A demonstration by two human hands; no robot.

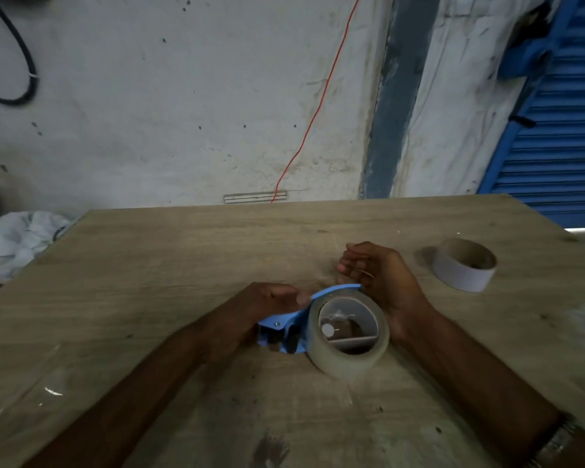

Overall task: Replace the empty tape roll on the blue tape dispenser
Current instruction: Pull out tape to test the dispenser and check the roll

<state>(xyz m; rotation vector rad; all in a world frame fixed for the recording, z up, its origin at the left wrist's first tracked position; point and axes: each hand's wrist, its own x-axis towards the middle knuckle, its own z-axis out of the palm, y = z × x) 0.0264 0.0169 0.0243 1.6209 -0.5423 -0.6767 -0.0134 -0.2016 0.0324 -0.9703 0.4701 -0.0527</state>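
The blue tape dispenser (277, 324) lies on its side at the middle of the wooden table (149, 265). A full roll of clear tape (348, 361) sits on its hub, facing up at me. My left hand (274, 298) grips the dispenser's blue frame from the left, thumb on the upper edge. My right hand (375, 275) is behind the roll at the right, fingers curled and loosely apart, its heel against the roll's far side. The empty cardboard tape core (463, 268) stands on the table to the right, apart from both hands.
A crumpled white cloth (17, 241) lies past the table's left edge. A clear plastic sheet (31, 393) glints on the near left of the table. Behind are a stained wall, a red wire (318, 106) and a blue shutter (561, 130).
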